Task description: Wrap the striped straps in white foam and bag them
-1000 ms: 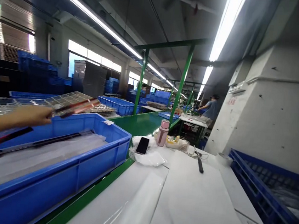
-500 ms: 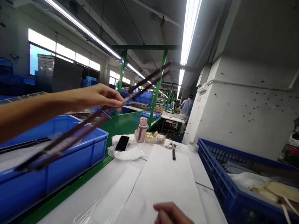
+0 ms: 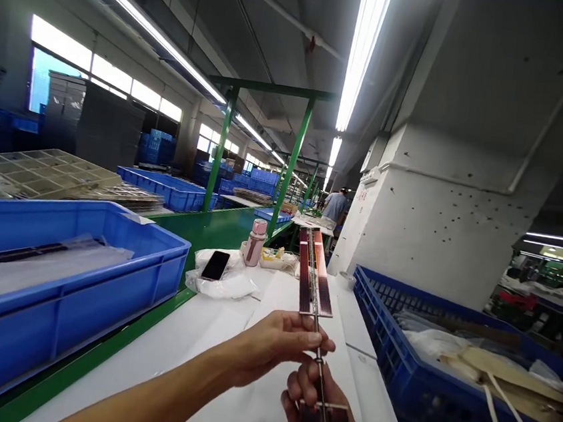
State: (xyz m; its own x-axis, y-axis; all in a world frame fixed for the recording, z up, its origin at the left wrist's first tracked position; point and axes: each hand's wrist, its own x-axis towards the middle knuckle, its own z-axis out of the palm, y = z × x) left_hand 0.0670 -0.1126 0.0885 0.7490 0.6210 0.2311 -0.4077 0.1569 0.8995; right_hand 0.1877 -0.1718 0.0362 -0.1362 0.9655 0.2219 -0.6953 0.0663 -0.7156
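Observation:
A long, thin metal rod with dark red-brown ribbed panels (image 3: 323, 296) runs away from me over the white worktop. Paired panels flank the rod at its far end, and another pair shows at the near end. My left hand (image 3: 275, 344) pinches the bare middle of the rod between thumb and fingers. Just below it, my right hand (image 3: 311, 385) has its fingers curled round the rod from underneath, partly hidden by the near panels. The piece is held above a white sheet (image 3: 262, 397) on the worktop.
On the left stands a blue bin (image 3: 117, 288) with a similar dark strip inside. A phone (image 3: 216, 265) on plastic wrap, a pink bottle (image 3: 256, 243), a small parts tray (image 3: 279, 260) and a tape roll (image 3: 346, 280) sit farther back. A blue crate (image 3: 398, 344) is at right.
My left hand has brought the panelled rod from above the left bin to the middle of the worktop. My right hand, empty before, now grips it too. The view has shifted slightly.

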